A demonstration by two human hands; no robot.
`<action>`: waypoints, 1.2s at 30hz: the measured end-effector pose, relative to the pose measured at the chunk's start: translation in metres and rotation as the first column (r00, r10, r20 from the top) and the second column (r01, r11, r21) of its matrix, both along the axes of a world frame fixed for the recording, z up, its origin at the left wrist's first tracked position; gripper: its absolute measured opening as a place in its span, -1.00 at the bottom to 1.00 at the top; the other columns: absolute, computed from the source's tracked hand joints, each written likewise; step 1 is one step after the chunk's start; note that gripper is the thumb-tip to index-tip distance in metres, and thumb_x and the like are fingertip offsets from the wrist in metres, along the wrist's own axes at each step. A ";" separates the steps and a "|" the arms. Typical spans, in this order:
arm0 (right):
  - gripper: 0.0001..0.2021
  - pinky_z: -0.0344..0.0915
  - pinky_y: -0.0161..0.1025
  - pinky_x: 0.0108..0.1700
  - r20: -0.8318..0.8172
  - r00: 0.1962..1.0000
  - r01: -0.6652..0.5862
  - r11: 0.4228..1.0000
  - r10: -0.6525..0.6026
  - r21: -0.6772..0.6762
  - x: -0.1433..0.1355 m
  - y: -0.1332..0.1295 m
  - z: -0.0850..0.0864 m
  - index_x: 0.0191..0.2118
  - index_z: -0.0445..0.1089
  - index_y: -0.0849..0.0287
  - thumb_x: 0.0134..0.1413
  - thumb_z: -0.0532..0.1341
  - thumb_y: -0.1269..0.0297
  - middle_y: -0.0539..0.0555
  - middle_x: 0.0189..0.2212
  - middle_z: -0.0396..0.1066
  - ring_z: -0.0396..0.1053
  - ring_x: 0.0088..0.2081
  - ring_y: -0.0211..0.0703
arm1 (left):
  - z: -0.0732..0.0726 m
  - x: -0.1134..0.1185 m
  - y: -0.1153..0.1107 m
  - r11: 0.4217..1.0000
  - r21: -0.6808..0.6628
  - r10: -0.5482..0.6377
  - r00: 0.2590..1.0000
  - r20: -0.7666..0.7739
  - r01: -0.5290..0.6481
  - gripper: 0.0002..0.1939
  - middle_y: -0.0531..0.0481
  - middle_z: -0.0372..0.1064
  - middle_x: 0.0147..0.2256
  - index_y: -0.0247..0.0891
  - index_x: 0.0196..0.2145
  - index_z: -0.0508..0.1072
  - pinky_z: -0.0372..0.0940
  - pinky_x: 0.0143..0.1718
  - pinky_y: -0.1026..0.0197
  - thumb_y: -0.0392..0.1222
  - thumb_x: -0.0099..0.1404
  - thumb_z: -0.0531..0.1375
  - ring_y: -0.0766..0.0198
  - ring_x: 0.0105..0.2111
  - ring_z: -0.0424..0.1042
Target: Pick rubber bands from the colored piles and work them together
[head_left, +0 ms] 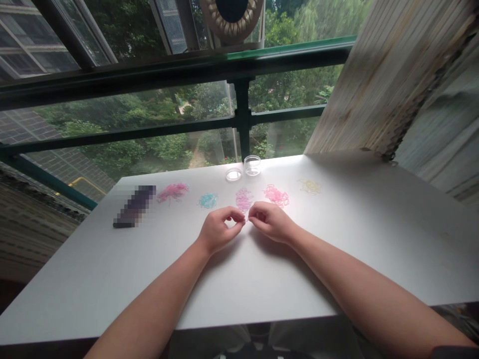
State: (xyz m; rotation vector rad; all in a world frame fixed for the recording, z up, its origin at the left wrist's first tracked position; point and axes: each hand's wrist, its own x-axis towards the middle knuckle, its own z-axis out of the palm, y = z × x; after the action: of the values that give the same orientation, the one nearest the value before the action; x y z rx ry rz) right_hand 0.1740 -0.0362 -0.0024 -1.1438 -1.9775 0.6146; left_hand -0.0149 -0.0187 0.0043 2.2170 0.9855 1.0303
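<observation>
My left hand (222, 227) and my right hand (271, 222) meet near the middle of the white table (239, 279), fingers pinched and fingertips almost touching. Something tiny and pale shows between the fingertips, too small to make out. Just beyond them lies a pile of purple loops (244, 198). A pink pile (276, 195) sits behind my right hand, and a blue pile (208, 200) is beyond my left hand. Farther left is a mixed pink pile (174, 191); a pale yellow pile (310, 186) lies to the right.
A clear round container (252, 166) and a clear lid (234, 174) stand at the table's back edge. A dark, pixelated object (135, 207) lies at the left. Behind the table are a green railing (242, 119), window glass and a curtain (348, 94).
</observation>
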 end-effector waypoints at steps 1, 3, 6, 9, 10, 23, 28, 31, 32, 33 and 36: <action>-0.93 0.12 -0.40 -0.48 0.011 1.000 0.009 1.000 -0.008 -0.015 0.001 0.000 -0.001 -0.43 0.31 0.19 -0.05 0.13 0.48 -0.06 -0.56 0.26 0.16 -0.54 -0.37 | 0.000 0.000 0.000 1.000 0.004 0.004 1.000 -0.003 -0.004 -0.92 0.05 0.47 -0.42 -0.24 -0.38 0.45 0.30 -0.32 0.30 -0.30 0.11 0.20 0.36 -0.42 0.41; -0.94 0.11 -0.40 -0.49 0.047 0.999 0.025 0.999 -0.023 -0.041 0.003 0.001 -0.001 -0.42 0.31 0.19 -0.05 0.14 0.46 -0.07 -0.56 0.27 0.16 -0.55 -0.37 | 0.000 -0.001 0.001 1.000 0.014 0.019 1.000 -0.009 -0.019 -0.93 0.05 0.47 -0.43 -0.24 -0.39 0.45 0.30 -0.32 0.29 -0.30 0.11 0.20 0.35 -0.42 0.41; -0.94 0.11 -0.40 -0.47 0.124 0.991 0.050 0.996 -0.041 -0.071 0.009 0.001 -0.001 -0.41 0.32 0.18 -0.05 0.14 0.45 -0.06 -0.54 0.31 0.19 -0.53 -0.36 | -0.002 -0.003 0.004 0.998 0.022 0.056 0.998 -0.032 -0.055 -0.93 0.05 0.47 -0.42 -0.24 -0.39 0.46 0.30 -0.34 0.29 -0.29 0.10 0.20 0.34 -0.42 0.42; -0.95 0.12 -0.39 -0.45 0.198 0.979 0.061 0.993 -0.040 -0.104 0.013 0.000 0.001 -0.42 0.34 0.18 -0.05 0.14 0.42 -0.05 -0.52 0.36 0.22 -0.50 -0.34 | -0.004 -0.006 0.010 0.994 0.036 0.104 0.992 -0.076 -0.102 -0.92 0.06 0.48 -0.40 -0.23 -0.38 0.46 0.28 -0.37 0.28 -0.29 0.10 0.19 0.33 -0.41 0.43; -0.96 0.11 -0.39 -0.44 0.220 0.975 0.063 0.992 -0.037 -0.113 0.014 0.000 0.002 -0.43 0.34 0.18 -0.04 0.14 0.41 -0.04 -0.51 0.37 0.23 -0.49 -0.34 | -0.005 -0.007 0.012 0.991 0.048 0.125 0.988 -0.094 -0.121 -0.91 0.06 0.48 -0.40 -0.22 -0.38 0.46 0.28 -0.38 0.28 -0.28 0.11 0.18 0.32 -0.40 0.43; -0.94 0.05 -0.37 -0.45 0.360 0.933 0.052 0.990 -0.002 -0.127 0.013 -0.002 0.004 -0.48 0.30 0.18 -0.04 0.16 0.35 -0.02 -0.52 0.38 0.20 -0.50 -0.31 | -0.004 0.008 0.047 0.947 0.254 0.266 0.924 -0.274 -0.197 -0.88 0.07 0.45 -0.40 -0.18 -0.35 0.45 0.26 -0.26 0.23 -0.26 0.13 0.14 0.27 -0.36 0.41; -0.95 0.06 -0.37 -0.45 0.357 0.934 0.041 0.989 0.012 -0.141 0.015 -0.001 0.004 -0.46 0.31 0.17 -0.02 0.16 0.36 -0.02 -0.51 0.39 0.21 -0.49 -0.31 | -0.005 0.009 0.058 0.945 0.227 0.295 0.916 -0.274 -0.236 -0.87 0.05 0.47 -0.39 -0.17 -0.35 0.46 0.27 -0.26 0.23 -0.25 0.12 0.13 0.25 -0.35 0.42; -0.95 0.05 -0.36 -0.45 0.369 0.930 0.039 0.992 0.008 -0.119 0.014 -0.001 0.004 -0.46 0.32 0.16 -0.02 0.17 0.35 -0.02 -0.52 0.39 0.20 -0.49 -0.30 | -0.006 0.005 0.056 0.945 0.236 0.291 0.916 -0.278 -0.228 -0.87 0.05 0.46 -0.40 -0.17 -0.35 0.47 0.28 -0.25 0.21 -0.25 0.13 0.13 0.24 -0.35 0.42; -0.95 0.05 -0.36 -0.45 0.372 0.928 0.041 0.993 0.005 -0.115 0.014 -0.001 0.004 -0.47 0.32 0.16 -0.03 0.17 0.35 -0.02 -0.52 0.39 0.20 -0.49 -0.30 | -0.006 0.004 0.056 0.945 0.239 0.287 0.916 -0.282 -0.222 -0.86 0.05 0.46 -0.41 -0.17 -0.35 0.47 0.28 -0.25 0.21 -0.25 0.13 0.13 0.24 -0.35 0.42; -0.95 0.04 -0.36 -0.45 0.374 0.928 0.042 0.992 0.004 -0.116 0.013 -0.001 0.004 -0.47 0.33 0.16 -0.03 0.18 0.35 -0.02 -0.52 0.39 0.20 -0.50 -0.30 | -0.006 0.003 0.055 0.946 0.242 0.282 0.916 -0.287 -0.215 -0.87 0.05 0.46 -0.41 -0.17 -0.35 0.47 0.28 -0.25 0.20 -0.25 0.12 0.13 0.24 -0.36 0.41; -0.95 0.04 -0.36 -0.46 0.366 0.930 0.043 0.991 0.006 -0.126 0.013 -0.001 0.005 -0.46 0.34 0.17 -0.03 0.18 0.36 -0.01 -0.52 0.39 0.20 -0.50 -0.29 | -0.006 0.003 0.052 0.950 0.249 0.260 0.920 -0.294 -0.189 -0.86 0.04 0.46 -0.41 -0.17 -0.35 0.47 0.28 -0.24 0.20 -0.28 0.11 0.14 0.24 -0.36 0.41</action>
State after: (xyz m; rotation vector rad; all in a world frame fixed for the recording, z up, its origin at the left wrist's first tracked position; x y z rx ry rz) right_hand 0.1870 -0.0370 0.0021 -1.4426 -2.2615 0.5594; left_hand -0.0119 0.0336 -0.0017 2.5555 1.3577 0.9219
